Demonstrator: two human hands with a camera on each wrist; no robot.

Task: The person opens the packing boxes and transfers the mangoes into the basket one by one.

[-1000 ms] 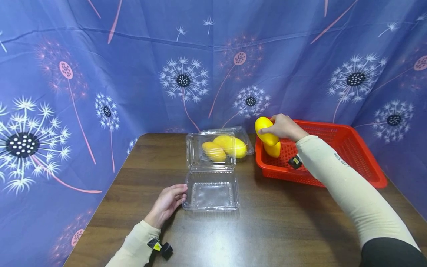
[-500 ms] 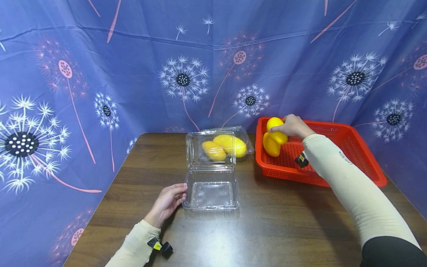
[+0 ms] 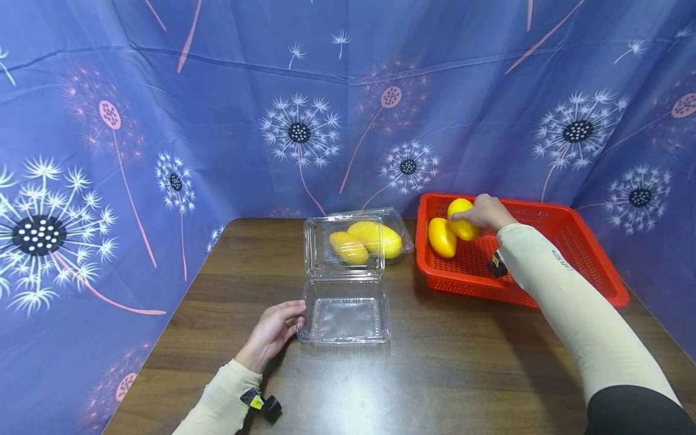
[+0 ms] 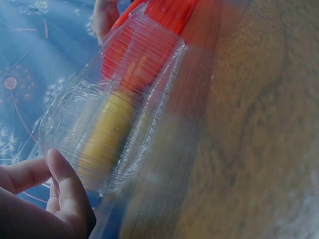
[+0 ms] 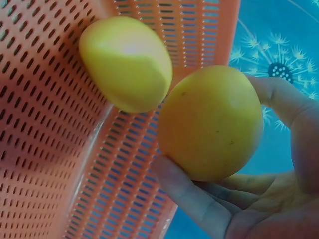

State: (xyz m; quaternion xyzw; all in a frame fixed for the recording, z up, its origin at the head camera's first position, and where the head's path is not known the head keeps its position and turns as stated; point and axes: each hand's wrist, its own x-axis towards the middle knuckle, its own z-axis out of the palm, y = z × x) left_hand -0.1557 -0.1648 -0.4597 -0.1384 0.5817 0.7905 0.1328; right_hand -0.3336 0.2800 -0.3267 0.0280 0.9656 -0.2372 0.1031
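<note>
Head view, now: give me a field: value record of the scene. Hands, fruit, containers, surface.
left hand: left hand pinches the left rim of the front box
right hand: right hand grips the held mango at the basket's left end
loose mango: second mango lies in basket, left of held one
front box: clear, lid open
rear box: rear box, clear, behind front box's raised lid; holds mangoes, at least two; closure unclear
basket: red, perforated, right of both boxes
surface: wood-grain table
</note>
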